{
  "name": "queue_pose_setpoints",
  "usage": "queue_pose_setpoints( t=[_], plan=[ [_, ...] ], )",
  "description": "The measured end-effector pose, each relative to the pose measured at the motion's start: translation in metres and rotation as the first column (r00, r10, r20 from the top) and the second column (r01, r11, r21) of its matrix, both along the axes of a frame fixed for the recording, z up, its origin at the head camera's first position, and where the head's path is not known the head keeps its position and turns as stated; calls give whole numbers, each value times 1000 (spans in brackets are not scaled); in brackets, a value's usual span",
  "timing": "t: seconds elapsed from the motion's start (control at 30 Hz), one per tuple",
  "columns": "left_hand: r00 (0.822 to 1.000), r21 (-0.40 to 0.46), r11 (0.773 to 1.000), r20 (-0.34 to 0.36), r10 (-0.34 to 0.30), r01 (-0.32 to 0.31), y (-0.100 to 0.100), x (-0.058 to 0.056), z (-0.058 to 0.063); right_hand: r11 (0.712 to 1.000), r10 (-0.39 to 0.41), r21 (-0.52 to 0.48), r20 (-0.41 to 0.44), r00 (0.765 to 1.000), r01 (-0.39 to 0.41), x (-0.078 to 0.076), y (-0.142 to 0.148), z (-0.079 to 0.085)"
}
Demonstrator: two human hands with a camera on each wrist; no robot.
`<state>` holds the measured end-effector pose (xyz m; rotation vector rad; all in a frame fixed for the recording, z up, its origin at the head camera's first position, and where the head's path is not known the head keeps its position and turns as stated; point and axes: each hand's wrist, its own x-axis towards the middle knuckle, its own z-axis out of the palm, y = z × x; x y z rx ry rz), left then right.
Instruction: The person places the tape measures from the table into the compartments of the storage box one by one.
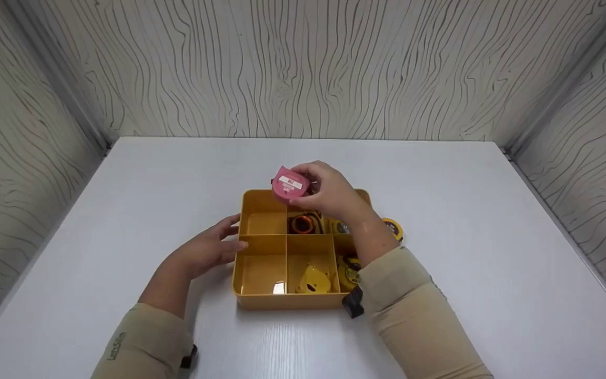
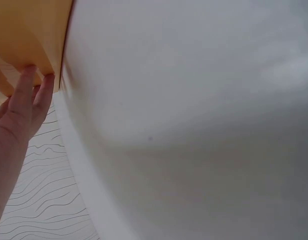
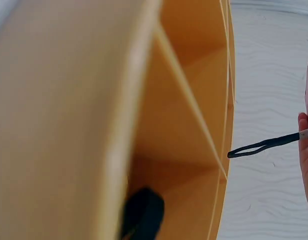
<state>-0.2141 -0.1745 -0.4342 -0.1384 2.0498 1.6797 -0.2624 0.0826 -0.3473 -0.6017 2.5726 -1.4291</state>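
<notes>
My right hand (image 1: 329, 192) grips a pink tape measure (image 1: 289, 185) with a white label, over the back of a yellow divided box (image 1: 261, 301). A black wrist strap (image 3: 264, 145) hangs from the tape measure in the right wrist view. My left hand (image 1: 205, 250) rests at the box's left side. Its thumb lies at the rim, and the straight fingers (image 2: 24, 95) touch the outer wall in the left wrist view. An orange-and-black tape measure (image 1: 303, 224) lies in the back middle compartment, a yellow one (image 1: 313, 280) in the front middle.
Yellow-and-black tape measures (image 1: 350, 272) lie in the front right compartment, partly behind my right forearm. The back right compartment holds another (image 1: 341, 227). Outside the box, a round yellow-and-black one (image 1: 393, 229) sits on the white table (image 1: 492, 237). Patterned panels (image 1: 303, 68) enclose the table.
</notes>
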Motion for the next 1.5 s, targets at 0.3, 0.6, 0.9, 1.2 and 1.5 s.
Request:
queue_pose_setpoints(
  t=[0.3, 0.6, 0.9, 1.2, 1.5],
  plan=[
    [1000, -21, 1000, -3, -8, 8, 1, 2, 2, 1000, -13, 8, 28, 1000, 13, 1, -18, -10],
    [1000, -47, 999, 7, -5, 5, 1, 1, 0, 995, -38, 98, 80, 996, 30, 4, -31, -20],
    [1000, -69, 998, 3, 2, -2, 0, 0, -2, 993, -41, 111, 106, 994, 29, 5, -36, -27],
    [1000, -50, 999, -7, -4, 3, 1, 1, -1, 992, -20, 126, 112, 994, 6, 4, -41, -36],
    [1000, -30, 999, -23, -21, 21, 1, 2, -1, 985, -33, 170, 141, 989, 8, 4, -39, -41]
  ],
)
